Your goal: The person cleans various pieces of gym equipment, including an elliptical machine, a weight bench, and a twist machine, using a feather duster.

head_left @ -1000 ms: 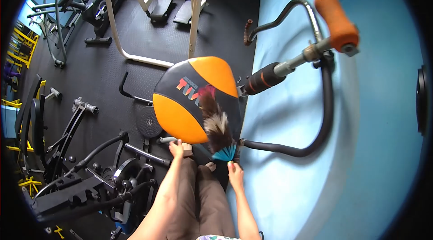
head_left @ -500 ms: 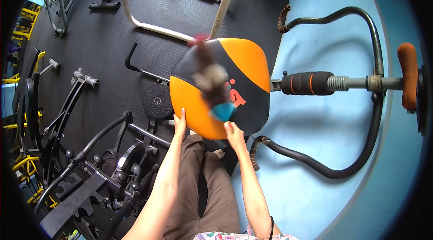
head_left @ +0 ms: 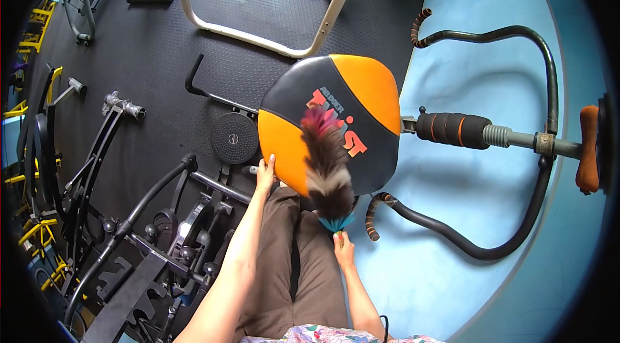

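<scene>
A padded seat (head_left: 376, 161) in orange and black, lettered "AB DOER TWIST", faces up in front of me. At its near left edge my left hand (head_left: 265, 174) grips the rim, fingers against the orange part. My right hand (head_left: 344, 249) is closed around the handle end of a feather duster (head_left: 328, 165), just below its turquoise base. Brown, white and pink feathers stretch from there up across the seat's middle, covering part of the lettering.
Right of the seat is a post with a foam roller (head_left: 453, 131) and curved black handlebars (head_left: 481, 251), by a light blue wall (head_left: 445, 178). A round black twist plate (head_left: 234, 138) lies to the left. Exercise machine frames (head_left: 139, 211) crowd the left. A white tubular frame (head_left: 258, 38) stands beyond.
My right hand has drawn the feather duster back toward me, and its feathers, blurred before, now show sharply. The left hand stays on the seat's edge. The view has shifted slightly.
</scene>
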Demonstrator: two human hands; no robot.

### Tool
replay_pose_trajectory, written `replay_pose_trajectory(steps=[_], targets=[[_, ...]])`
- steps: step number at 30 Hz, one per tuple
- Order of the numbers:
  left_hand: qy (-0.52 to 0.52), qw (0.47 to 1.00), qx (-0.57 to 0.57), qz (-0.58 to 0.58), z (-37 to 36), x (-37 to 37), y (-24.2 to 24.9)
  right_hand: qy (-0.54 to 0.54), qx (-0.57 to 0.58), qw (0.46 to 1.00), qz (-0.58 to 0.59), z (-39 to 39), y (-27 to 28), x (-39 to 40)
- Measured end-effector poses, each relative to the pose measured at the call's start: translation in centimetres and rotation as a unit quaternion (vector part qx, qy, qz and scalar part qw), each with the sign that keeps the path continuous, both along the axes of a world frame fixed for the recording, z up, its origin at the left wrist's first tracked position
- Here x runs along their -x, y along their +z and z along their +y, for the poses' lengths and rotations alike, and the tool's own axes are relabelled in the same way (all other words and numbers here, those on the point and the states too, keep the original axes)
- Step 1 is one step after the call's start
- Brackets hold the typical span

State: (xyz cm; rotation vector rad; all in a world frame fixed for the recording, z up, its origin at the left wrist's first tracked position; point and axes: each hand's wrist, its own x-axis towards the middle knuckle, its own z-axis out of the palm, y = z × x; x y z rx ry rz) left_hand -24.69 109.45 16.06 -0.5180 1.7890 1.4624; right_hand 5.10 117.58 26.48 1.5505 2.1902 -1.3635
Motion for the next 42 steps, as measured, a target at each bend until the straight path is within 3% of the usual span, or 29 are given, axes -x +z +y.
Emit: replay_pose_trajectory(steps=[4, 8, 12, 18, 23, 25, 29, 30, 33, 34, 36, 38, 40, 42], targets=[[-0.015, 1.0, -0.011, -0.01, -0.3, 0.0, -0.4, -0.01, -0.002, 0.999, -0.048, 0.4, 0.2, -2.5], [-0.024, 0.999, -0.016, -0.034, -0.1, 0.2, 0.8, -0.004, -0.025, 1.0, 0.009, -1.0, -1.5, -2.8], [-0.098, 0.987, -0.084, -0.093, -2.1, 1.5, -2.2, -0.044, -0.04, 0.997, 0.038, -0.9, -2.3, -3.2], [-0.054, 0.996, -0.063, -0.015, -1.4, 0.4, -3.8, 0.007, -0.157, 0.986, 0.061, -4.8, -8.3, -11.7], [-0.139, 0.989, -0.034, 0.039, -1.7, 0.3, -3.5, -0.003, -0.129, 0.989, 0.073, -12.1, -16.0, -23.6], [-0.177, 0.981, -0.017, 0.072, -2.1, 0.5, -3.9, -0.032, -0.099, 0.994, 0.019, -16.1, -18.8, -27.6], [-0.175, 0.975, -0.056, 0.125, -2.3, 1.2, -6.1, -0.187, -0.038, 0.981, 0.031, -22.1, -22.9, -28.2], [-0.16, 0.981, -0.038, 0.103, -2.2, 2.2, -6.7, -0.207, -0.039, 0.976, 0.055, -23.2, -24.2, -27.3], [-0.114, 0.971, -0.027, 0.209, -1.6, -0.8, -6.3, -0.217, -0.009, 0.967, 0.132, -23.3, -27.0, -23.2], [-0.119, 0.97, -0.031, 0.21, -1.8, -2.6, -7.5, -0.199, 0.01, 0.97, 0.14, -22.2, -26.5, -21.5], [-0.023, 0.944, -0.11, 0.311, -2.1, -5.1, -11.4, -0.182, 0.018, 0.971, 0.152, -21.7, -28.4, -21.1], [-0.099, 0.891, -0.136, 0.423, -3.5, -5.6, -20.7, -0.232, 0.108, 0.958, 0.132, -22.0, -30.8, -23.3], [-0.246, 0.791, -0.007, 0.56, -3.8, -9.7, -23.5, -0.253, 0.078, 0.957, 0.122, -22.4, -32.0, -25.0], [-0.29, 0.786, -0.012, 0.546, -3.8, -11.3, -26.6, -0.241, 0.086, 0.96, 0.11, -22.0, -31.7, -24.3]])
